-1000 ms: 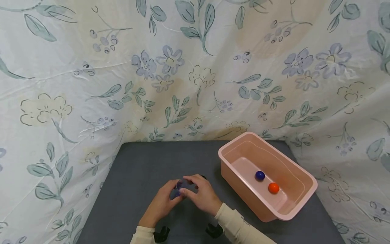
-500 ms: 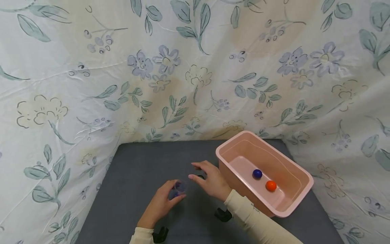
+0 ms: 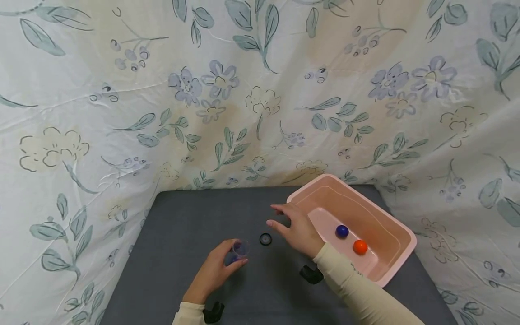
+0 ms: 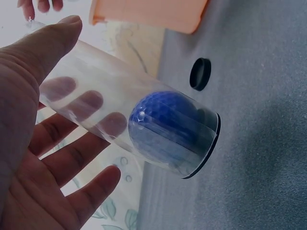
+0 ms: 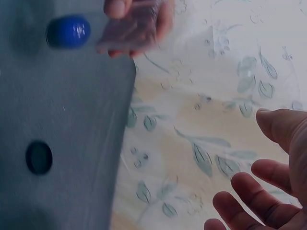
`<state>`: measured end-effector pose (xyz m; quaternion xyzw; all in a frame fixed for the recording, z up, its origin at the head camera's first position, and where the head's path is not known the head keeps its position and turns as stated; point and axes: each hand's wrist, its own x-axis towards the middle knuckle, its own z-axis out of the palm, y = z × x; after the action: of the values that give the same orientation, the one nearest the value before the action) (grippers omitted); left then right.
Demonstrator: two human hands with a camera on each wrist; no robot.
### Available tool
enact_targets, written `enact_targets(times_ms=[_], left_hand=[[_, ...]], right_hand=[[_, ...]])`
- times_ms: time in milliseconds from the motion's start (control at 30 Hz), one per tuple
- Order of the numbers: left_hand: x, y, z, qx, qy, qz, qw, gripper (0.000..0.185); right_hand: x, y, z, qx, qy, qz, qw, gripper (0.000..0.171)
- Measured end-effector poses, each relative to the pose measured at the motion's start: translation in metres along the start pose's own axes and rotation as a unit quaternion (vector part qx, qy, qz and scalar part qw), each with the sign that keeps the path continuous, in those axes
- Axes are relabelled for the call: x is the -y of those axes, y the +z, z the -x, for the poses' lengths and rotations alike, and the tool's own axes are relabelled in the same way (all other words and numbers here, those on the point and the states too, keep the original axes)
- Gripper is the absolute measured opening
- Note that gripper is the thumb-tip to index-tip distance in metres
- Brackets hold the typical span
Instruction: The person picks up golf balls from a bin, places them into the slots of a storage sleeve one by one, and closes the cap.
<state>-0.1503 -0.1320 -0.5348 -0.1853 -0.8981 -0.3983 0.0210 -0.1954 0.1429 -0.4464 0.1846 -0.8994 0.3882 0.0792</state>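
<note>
My left hand [image 3: 215, 268] grips a clear plastic tube [image 3: 239, 249] that stands on the grey table [image 3: 183, 225]. In the left wrist view a blue dimpled ball [image 4: 160, 125] sits at the tube's [image 4: 91, 91] black-rimmed bottom end. A small black cap [image 3: 265, 239] lies on the table just right of the tube; the cap [image 5: 39, 157] also shows in the right wrist view. My right hand [image 3: 294, 225] hovers with spread fingers and holds nothing, between the cap and the pink tub [image 3: 325, 192].
The pink tub holds a blue ball [image 3: 342, 231] and an orange ball [image 3: 359, 246] and stands at the table's right side. Floral cloth [image 3: 260, 90] hangs behind and drapes both sides of the table.
My right hand has left the tube and moved right and away toward the tub, uncovering the black cap on the table. My left hand still holds the tube in place.
</note>
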Motion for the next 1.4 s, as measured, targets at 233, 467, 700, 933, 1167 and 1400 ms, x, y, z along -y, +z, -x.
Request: enact_targets(times_ms=[233, 467, 700, 933, 1167, 1400], left_hand=[[0.000, 0.000, 0.000, 0.008, -0.001, 0.016, 0.9998, 0.049], [0.001, 0.000, 0.000, 0.012, 0.000, 0.022, 0.9997, 0.050], [0.002, -0.001, 0.001, 0.014, -0.004, 0.019, 0.9997, 0.049], [0.004, -0.002, 0.002, 0.012, -0.008, 0.025, 0.9996, 0.049], [0.004, 0.000, 0.001, 0.011, -0.002, 0.019, 0.9998, 0.049], [0.004, -0.002, 0.000, 0.009, 0.000, 0.010, 0.9999, 0.048]], right_hand=[[-0.015, -0.036, -0.008, 0.005, 0.034, -0.021, 0.999, 0.054], [-0.029, -0.054, -0.015, 0.003, 0.024, 0.001, 1.000, 0.051], [-0.048, -0.068, -0.021, -0.001, 0.044, -0.005, 0.999, 0.054], [-0.081, -0.084, -0.031, -0.022, 0.051, 0.011, 0.998, 0.051], [-0.108, -0.086, -0.032, 0.002, 0.109, 0.032, 0.994, 0.062], [-0.134, -0.081, -0.030, 0.042, 0.149, 0.088, 0.984, 0.060]])
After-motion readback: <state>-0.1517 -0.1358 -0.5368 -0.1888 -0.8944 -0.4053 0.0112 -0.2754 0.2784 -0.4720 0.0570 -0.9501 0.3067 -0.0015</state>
